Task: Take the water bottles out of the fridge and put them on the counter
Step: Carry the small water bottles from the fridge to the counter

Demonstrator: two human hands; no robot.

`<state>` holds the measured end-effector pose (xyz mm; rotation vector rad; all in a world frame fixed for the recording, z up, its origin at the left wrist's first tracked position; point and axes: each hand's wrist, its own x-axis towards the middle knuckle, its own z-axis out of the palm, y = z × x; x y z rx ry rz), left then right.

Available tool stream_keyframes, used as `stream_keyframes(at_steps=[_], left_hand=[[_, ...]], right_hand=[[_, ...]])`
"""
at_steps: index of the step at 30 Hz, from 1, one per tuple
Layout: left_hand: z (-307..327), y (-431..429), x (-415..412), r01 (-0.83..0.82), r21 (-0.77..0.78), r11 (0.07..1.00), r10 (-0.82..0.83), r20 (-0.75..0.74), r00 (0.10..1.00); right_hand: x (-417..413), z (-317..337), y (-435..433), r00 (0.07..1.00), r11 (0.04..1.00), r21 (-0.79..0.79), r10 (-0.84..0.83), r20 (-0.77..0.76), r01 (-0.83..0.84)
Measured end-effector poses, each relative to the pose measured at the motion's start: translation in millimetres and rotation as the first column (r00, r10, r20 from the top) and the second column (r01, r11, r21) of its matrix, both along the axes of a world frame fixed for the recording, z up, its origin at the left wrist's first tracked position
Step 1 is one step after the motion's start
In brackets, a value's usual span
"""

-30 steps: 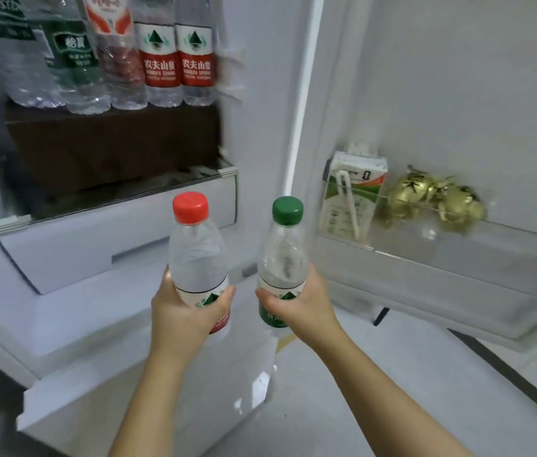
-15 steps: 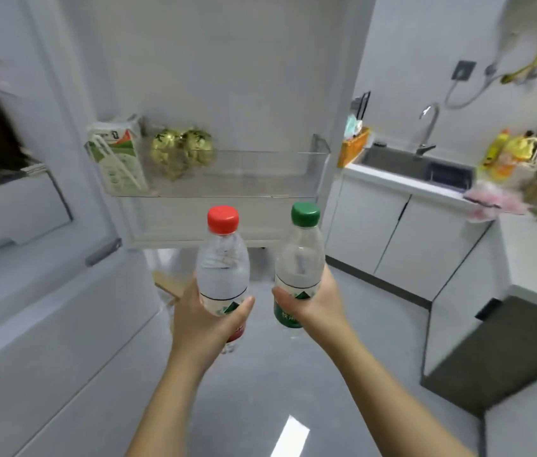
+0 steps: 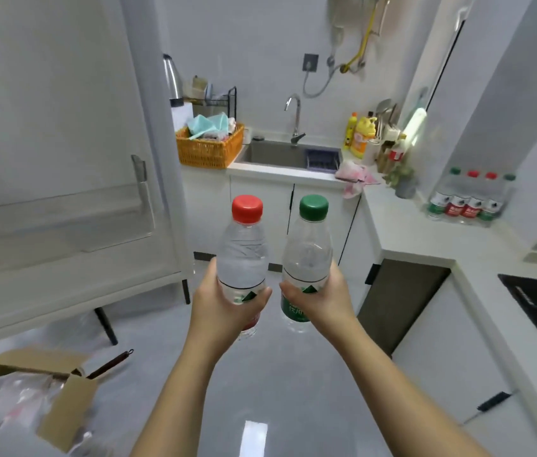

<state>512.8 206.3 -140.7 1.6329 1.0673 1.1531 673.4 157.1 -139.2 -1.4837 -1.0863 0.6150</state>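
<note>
Head view shows both my arms stretched out over the grey floor point(image 3: 280, 374), each carrying one bottle upright. My left grip point(image 3: 224, 306) is wrapped round the lower half of the red-capped bottle point(image 3: 244, 255), with the thumb across its label. My right grip point(image 3: 324, 298) is clamped the same way on the green-capped bottle point(image 3: 308, 252). The two bottles are side by side, just apart, in the air near me and well short of the counter point(image 3: 405, 235).

That white counter runs from the sink point(image 3: 277, 156) on the far side round to the right. On its far right stretch a row of four bottles point(image 3: 468, 201) stands by the wall. Their caps are green, red, red and what looks like green, though that end is blurred.

An orange basket point(image 3: 209, 150) sits left of the sink, and a pink cloth point(image 3: 356, 179) lies right of it. The white fridge door point(image 3: 62, 143) fills the left, and an open cardboard box point(image 3: 39, 380) lies on the floor at near left.
</note>
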Motion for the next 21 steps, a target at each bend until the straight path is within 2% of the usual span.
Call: stream_keyframes(at_steps=[12,21], left_hand=[[0.4,74.3,151.9,0.335,-0.002,0.942,-0.334,0.035,0.942],[-12.2,81.1,279.9,0.456,-0.014,0.890,-0.455,0.054,0.889]], right_hand=[[134.4,-9.6,23.6,0.944,0.941,0.079,-0.327,-0.051,0.330],[254.8,-29.7,26.5,0.906,0.905,0.058,-0.418,-0.063,0.421]])
